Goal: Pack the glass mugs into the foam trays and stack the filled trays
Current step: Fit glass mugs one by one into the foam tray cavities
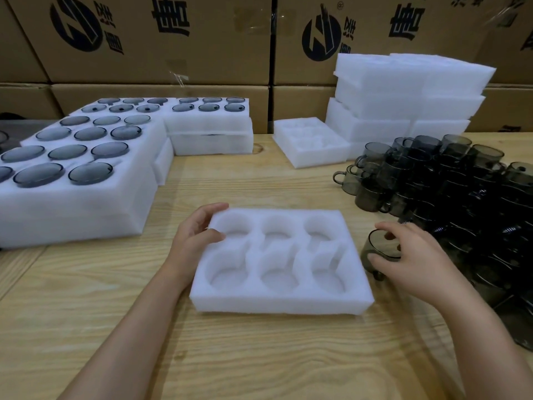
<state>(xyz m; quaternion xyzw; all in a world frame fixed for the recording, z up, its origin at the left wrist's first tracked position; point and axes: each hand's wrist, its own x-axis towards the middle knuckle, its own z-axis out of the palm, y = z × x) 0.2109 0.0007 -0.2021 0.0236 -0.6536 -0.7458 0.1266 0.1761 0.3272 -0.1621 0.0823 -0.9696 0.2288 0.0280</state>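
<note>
An empty white foam tray (281,300) with several round pockets lies on the wooden table in front of me. My left hand (196,238) grips its far-left corner, thumb inside the rim. My right hand (409,255) is closed around a smoky grey glass mug (376,246) standing just right of the tray, at the edge of a big pile of the same mugs (450,180). Filled trays (86,197) with mugs in their pockets are stacked at the left.
A second empty tray (310,155) lies further back at centre. A tall stack of empty foam trays (403,93) stands behind the mug pile. Cardboard boxes (161,39) form a wall along the table's far side.
</note>
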